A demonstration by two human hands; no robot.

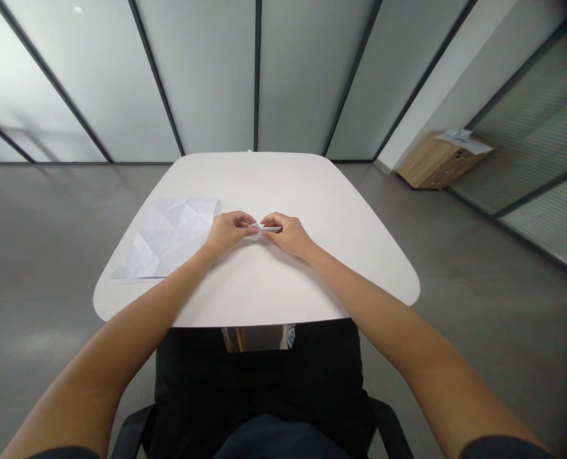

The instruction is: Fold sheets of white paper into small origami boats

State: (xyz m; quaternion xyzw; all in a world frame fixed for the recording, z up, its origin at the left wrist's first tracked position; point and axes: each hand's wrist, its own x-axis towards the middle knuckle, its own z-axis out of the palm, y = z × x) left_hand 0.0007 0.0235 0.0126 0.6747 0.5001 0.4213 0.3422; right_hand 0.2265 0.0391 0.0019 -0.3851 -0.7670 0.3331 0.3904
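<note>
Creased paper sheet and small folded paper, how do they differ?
The creased paper sheet lies open and flat; the small folded paper is a narrow strip. The sheet rests on the table, the folded paper between the left hand and right hand. Both are white.

small folded paper (pixel 264 229), white, narrow & pointed, w/ several layers visible at its edges, pinched btwn fingers of l hand (pixel 246 220) & fingers of r hand (pixel 269 220). lies roughly level, long way across the view, near middle of table (pixel 283 182); can't tell if it touches the surface. big creased sheet (pixel 166 237), also white, lies flat on table just left of l hand, unfolded, w/ criss-cross fold lines forming triangles & diamonds, sitting slightly askew to table edge.
</note>
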